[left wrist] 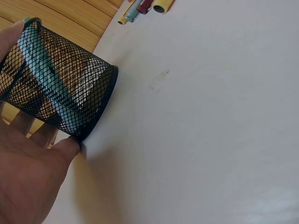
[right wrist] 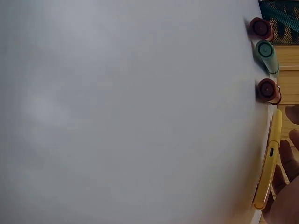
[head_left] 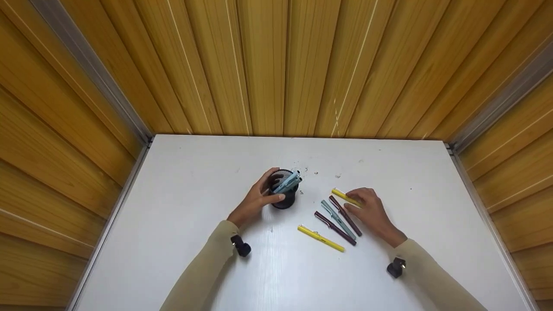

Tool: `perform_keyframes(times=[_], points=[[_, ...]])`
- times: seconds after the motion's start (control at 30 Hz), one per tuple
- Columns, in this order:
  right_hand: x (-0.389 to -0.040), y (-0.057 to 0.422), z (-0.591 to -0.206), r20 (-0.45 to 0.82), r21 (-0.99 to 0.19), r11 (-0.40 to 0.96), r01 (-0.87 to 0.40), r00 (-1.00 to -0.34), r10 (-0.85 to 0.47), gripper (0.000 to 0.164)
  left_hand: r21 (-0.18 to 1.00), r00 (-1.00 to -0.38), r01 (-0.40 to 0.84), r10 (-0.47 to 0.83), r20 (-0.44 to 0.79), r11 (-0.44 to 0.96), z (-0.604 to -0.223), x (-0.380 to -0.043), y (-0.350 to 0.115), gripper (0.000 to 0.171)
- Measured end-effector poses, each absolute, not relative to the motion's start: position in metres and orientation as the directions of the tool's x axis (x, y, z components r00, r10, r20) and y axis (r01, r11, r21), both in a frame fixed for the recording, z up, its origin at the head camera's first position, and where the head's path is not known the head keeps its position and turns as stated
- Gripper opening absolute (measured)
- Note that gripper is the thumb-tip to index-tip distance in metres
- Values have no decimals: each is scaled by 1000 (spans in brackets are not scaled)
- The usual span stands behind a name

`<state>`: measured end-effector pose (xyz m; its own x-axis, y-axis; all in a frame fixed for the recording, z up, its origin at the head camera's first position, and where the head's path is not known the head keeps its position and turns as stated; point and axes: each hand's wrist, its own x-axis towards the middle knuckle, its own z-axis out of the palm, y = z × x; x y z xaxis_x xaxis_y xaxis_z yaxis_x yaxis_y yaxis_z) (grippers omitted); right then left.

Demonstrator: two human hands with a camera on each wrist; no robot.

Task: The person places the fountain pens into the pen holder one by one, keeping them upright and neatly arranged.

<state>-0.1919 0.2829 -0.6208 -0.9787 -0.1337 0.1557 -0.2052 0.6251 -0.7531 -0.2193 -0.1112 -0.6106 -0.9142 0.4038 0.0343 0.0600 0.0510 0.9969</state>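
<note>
My left hand (head_left: 255, 202) grips a black mesh pen cup (head_left: 288, 202), thumb on the near side and fingers round the far side. Light blue pens (head_left: 287, 183) lean inside the cup, and the left wrist view shows them through the mesh. My right hand (head_left: 370, 211) is at the right end of the far yellow pen (head_left: 341, 194), covering part of it. In the right wrist view, its loosely bent fingers (right wrist: 288, 161) lie beside that yellow pen (right wrist: 268, 163); contact is hard to tell.
Between the hands lie a maroon pen (head_left: 345, 216), a grey-blue pen (head_left: 338, 219), another maroon pen (head_left: 335, 228) and a nearer yellow pen (head_left: 321, 238). Small specks mark the white table (head_left: 207, 164) around the cup. Wood-patterned walls (head_left: 263, 69) enclose the table's back and sides.
</note>
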Motion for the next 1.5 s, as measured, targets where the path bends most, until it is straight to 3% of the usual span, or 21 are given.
perform_keyframes(times=[1.5], points=[[-209, 295, -639, 287, -688, 644, -336, -940, -184, 29, 998, -919, 39, 395, 13, 57, -611, -219, -111, 91]])
